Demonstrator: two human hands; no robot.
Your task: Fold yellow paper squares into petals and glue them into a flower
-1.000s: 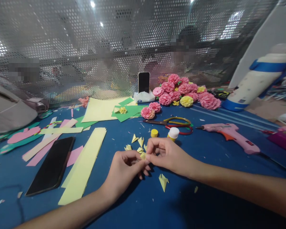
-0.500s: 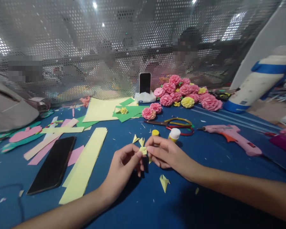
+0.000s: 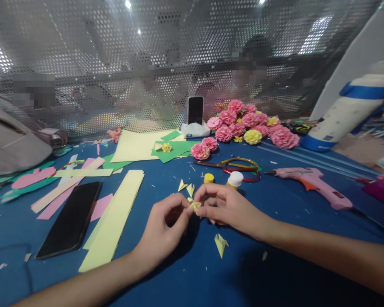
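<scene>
Between my two hands is a small folded yellow paper piece point(image 3: 195, 205). My left hand point(image 3: 166, 226) pinches its left side with thumb and forefinger. On its right side the thumb and fingertips of my right hand point(image 3: 230, 209) close on it. Two more folded yellow paper petals point(image 3: 190, 190) lie just beyond my fingers, and another yellow petal point(image 3: 221, 245) rests on the blue table nearer to me. A yellow cap point(image 3: 208, 178) and a glue stick with a white end point(image 3: 235, 179) stand behind my right hand.
Scissors point(image 3: 230, 164) and a pink glue gun point(image 3: 313, 183) lie to the right. Pink paper flowers point(image 3: 235, 123) are heaped at the back. On the left are a black phone point(image 3: 71, 219) and yellow paper strips point(image 3: 115, 221). A tilted bottle point(image 3: 345, 111) stands far right.
The yellow paper piece has turned between my fingers and now shows its folded points. My left fingers have curled in, and my right fingers have shifted slightly around it.
</scene>
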